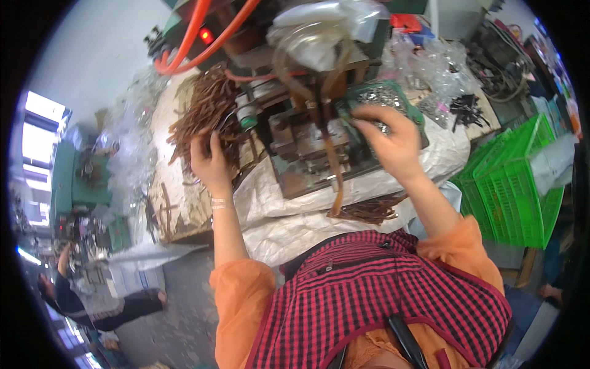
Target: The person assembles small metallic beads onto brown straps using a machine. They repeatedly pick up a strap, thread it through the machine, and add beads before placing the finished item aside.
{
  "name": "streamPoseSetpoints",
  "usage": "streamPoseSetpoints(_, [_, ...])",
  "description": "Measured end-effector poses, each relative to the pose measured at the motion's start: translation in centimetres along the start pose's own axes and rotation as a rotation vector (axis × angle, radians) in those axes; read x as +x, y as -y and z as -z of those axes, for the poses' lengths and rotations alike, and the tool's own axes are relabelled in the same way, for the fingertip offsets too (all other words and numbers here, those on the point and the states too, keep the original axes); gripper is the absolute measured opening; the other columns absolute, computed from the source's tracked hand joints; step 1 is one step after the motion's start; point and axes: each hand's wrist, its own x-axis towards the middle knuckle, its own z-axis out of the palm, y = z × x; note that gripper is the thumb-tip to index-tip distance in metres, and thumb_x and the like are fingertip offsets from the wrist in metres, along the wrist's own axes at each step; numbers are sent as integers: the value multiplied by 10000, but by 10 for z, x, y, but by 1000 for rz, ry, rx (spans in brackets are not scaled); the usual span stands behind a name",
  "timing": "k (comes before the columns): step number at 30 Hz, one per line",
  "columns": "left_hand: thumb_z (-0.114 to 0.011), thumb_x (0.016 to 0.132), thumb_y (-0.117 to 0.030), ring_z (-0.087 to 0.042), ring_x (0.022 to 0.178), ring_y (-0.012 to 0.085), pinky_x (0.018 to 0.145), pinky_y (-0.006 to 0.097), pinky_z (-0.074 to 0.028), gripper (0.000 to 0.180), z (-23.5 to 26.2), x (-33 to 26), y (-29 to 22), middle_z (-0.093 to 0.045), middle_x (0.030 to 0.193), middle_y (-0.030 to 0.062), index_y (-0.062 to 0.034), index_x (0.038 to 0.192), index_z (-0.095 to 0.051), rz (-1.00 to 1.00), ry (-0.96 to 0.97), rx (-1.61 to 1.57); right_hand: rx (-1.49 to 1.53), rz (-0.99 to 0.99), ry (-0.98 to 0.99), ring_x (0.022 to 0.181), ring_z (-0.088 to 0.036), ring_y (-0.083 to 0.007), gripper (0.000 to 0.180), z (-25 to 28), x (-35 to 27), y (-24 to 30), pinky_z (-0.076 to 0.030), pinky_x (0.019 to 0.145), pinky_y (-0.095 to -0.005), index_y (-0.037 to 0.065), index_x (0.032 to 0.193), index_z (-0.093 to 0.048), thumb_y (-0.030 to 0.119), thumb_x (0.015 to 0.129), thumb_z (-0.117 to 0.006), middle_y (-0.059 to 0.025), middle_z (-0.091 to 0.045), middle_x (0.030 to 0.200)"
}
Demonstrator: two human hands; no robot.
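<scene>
My left hand (212, 165) reaches into a heap of brown strips (206, 104) on the table's left side, thumb and forefinger apart; no strip shows plainly between them. My right hand (396, 144) hovers by the right side of a small bench press (307, 144), in front of a green tray (413, 111) of small shiny metal parts (380, 96). Its thumb and forefinger tips come close together, and blur hides anything between them. A long brown strip (332, 163) hangs down over the front of the press. A smaller bunch of strips (369, 211) lies near the front edge.
Orange hoses (192, 37) loop down at the upper left. Clear plastic bags (424, 58) and black strips (470, 111) lie at the back right. Green crates (513, 181) stand at the right. White sacking (270, 221) covers the table front. Another person (92, 301) is far left.
</scene>
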Motion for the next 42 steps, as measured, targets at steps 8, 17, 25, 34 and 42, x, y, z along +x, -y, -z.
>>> streamPoseSetpoints(8, [-585, 1014, -142, -633, 770, 121, 617, 204, -485, 128, -20, -47, -67, -703, 928, 107, -24, 968, -601, 261, -173, -504, 437, -242, -149, 929, -667, -131, 358, -48, 2, 3, -519, 831, -273, -46, 1195, -564, -14, 859, -680, -95, -699, 1000])
streamPoseSetpoints(17, [-627, 925, 57, -686, 857, 228, 786, 322, -564, 66, -24, 1, -144, -698, 913, 172, 44, 988, -616, -132, 130, -523, 625, -380, -74, 1028, -652, -158, 459, -47, 5, 48, -481, 960, -295, -39, 1307, -505, -30, 865, -626, -103, -688, 1074])
streamPoseSetpoints(25, [-822, 713, 0, -637, 629, 205, 542, 294, -481, 248, -50, -60, -135, -740, 967, 151, -42, 931, -711, -796, 388, -65, -893, -115, -37, 1332, -447, -391, 262, 26, -20, -61, -430, 1014, -510, 99, 1025, -733, 157, 770, -749, -196, -548, 1358])
streamPoseSetpoints(34, [-854, 685, -61, -578, 534, 152, 451, 275, -410, 304, -64, -60, -124, -732, 971, 113, -91, 944, -697, -957, 395, -51, -631, -133, -176, 1031, -650, -336, 140, 34, -15, -105, -500, 911, -408, 61, 891, -766, 155, 790, -746, -146, -717, 1051])
streamPoseSetpoints(42, [-817, 699, -31, -636, 628, 182, 510, 293, -464, 266, -52, -80, -129, -743, 1013, 128, -71, 943, -720, -740, 387, -20, -571, -218, -249, 849, -693, -298, 155, 27, -13, -93, -524, 771, -361, 49, 1016, -713, 155, 912, -667, -122, -730, 950])
